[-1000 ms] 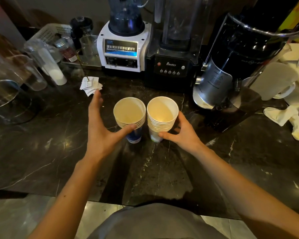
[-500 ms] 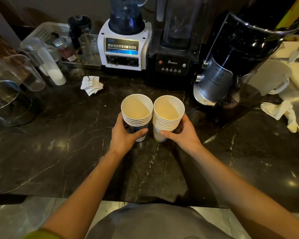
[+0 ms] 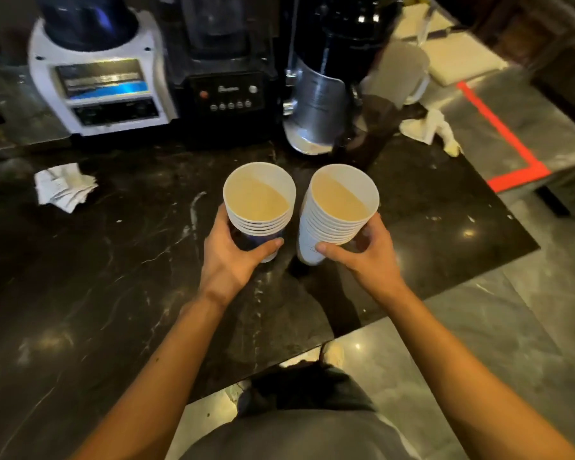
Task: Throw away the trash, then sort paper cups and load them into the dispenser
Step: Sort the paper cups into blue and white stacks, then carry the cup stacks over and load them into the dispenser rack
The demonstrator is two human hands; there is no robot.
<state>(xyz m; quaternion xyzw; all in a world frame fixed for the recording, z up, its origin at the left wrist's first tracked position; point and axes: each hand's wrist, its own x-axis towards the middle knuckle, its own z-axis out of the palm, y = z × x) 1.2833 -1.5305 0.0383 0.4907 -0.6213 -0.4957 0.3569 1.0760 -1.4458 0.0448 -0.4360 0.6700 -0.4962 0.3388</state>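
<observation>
Above dark counter [image 3: 80, 293], hands hide both cup stacks' [image 3: 259, 200] bases.

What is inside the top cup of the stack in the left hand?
Nothing: the top cup of the left stack shows a bare tan lining. The cups nested beneath show only their rims, so their insides are hidden. The left hand covers part of the lowest cup's blue wall.
</observation>
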